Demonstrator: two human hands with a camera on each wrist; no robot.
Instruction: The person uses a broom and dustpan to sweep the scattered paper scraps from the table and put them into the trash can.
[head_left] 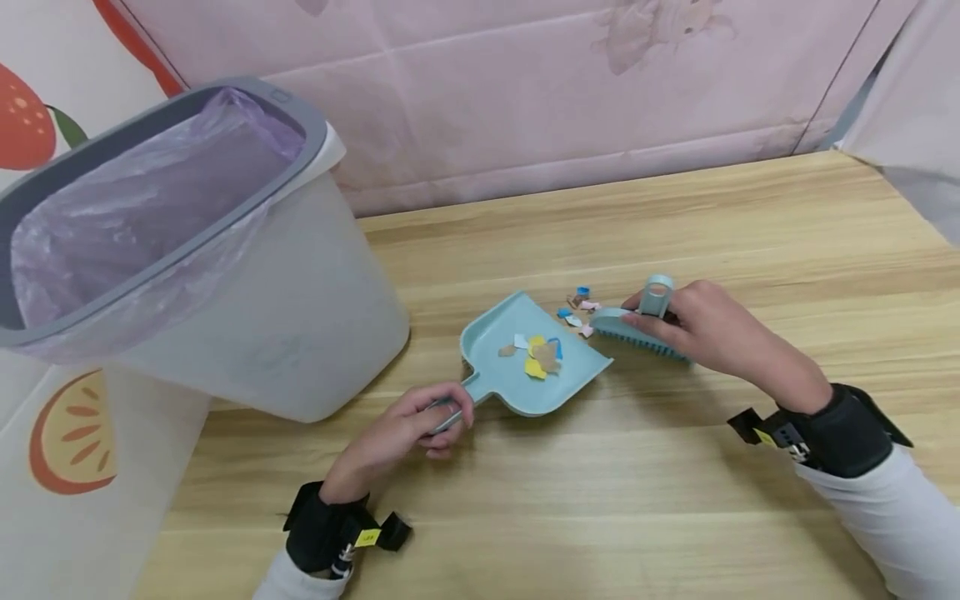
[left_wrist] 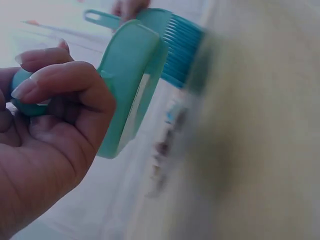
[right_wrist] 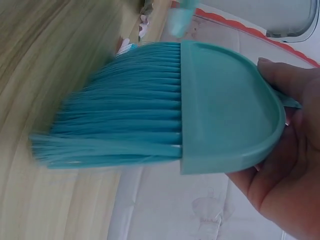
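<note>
Head view: left hand (head_left: 408,429) curled round the handle of a light teal dustpan (head_left: 528,354), which lies flat on the wooden table (head_left: 675,500) at scene centre, open edge facing right. Inside the pan, a few paper scraps (head_left: 538,354), yellow, tan, white and blue. Right hand (head_left: 701,325) grips a teal hand brush (head_left: 637,329) just right of the pan's open edge, bristles down at the tabletop, ring-shaped handle end sticking up past the fingers. More loose scraps (head_left: 579,307) lie on the table between brush and pan, just far of the pan's lip. White trash bin (head_left: 247,308) with grey rim and purple liner sits at far left, tilted, well apart from the pan. Black wrist straps and white sleeves on both arms; pink cloth backdrop behind the table. Left wrist view: blurred; left hand (left_wrist: 47,130) fingers wrapped round the dustpan (left_wrist: 130,85) handle, pan seen edge-on, brush (left_wrist: 182,50) bristles just beyond it, and fingertips of the other hand at the top edge. Smeared scraps beside the pan, detail unreadable. Right wrist view: right hand (right_wrist: 285,165) holds the brush (right_wrist: 165,105) by its back, fingers curled behind the teal body, darker bristles fanned toward the wood grain of the table (right_wrist: 45,75). A few scraps (right_wrist: 131,44) and the bin base (right_wrist: 270,17) show at the top.
</note>
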